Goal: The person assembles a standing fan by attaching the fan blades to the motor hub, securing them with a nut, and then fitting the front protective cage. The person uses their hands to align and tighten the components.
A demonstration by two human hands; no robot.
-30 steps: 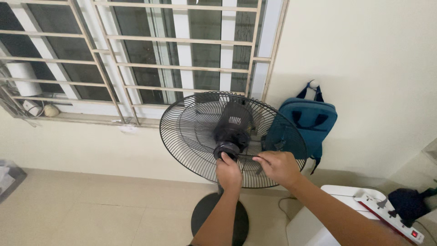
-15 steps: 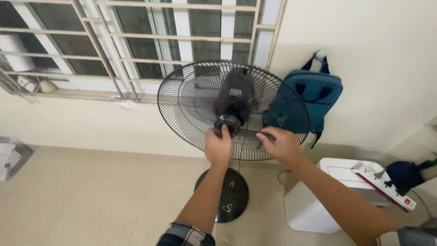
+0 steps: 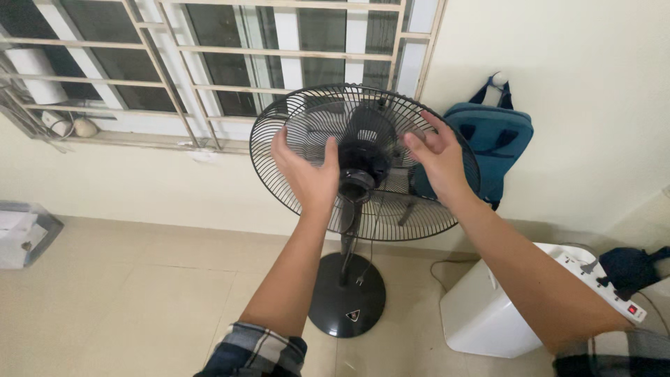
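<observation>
A black pedestal fan stands on the tiled floor, its round wire grille (image 3: 391,216) facing away from me and its dark motor housing (image 3: 363,164) toward me. Its round black base (image 3: 347,297) rests on the floor below. My left hand (image 3: 304,171) is open, fingers spread, just left of the motor housing and over the grille. My right hand (image 3: 436,157) is open too, palm turned inward, to the right of the housing. Neither hand holds anything.
A barred window (image 3: 230,63) is behind the fan. A blue backpack (image 3: 499,143) hangs on the wall at right. A white box-shaped appliance (image 3: 488,307) with a power strip (image 3: 607,286) on it stands at lower right. A clear bin (image 3: 21,234) sits at far left.
Both hands have let go of the parts near the motor hub and risen, opening wide on either side of the housing. The view has shifted slightly.
</observation>
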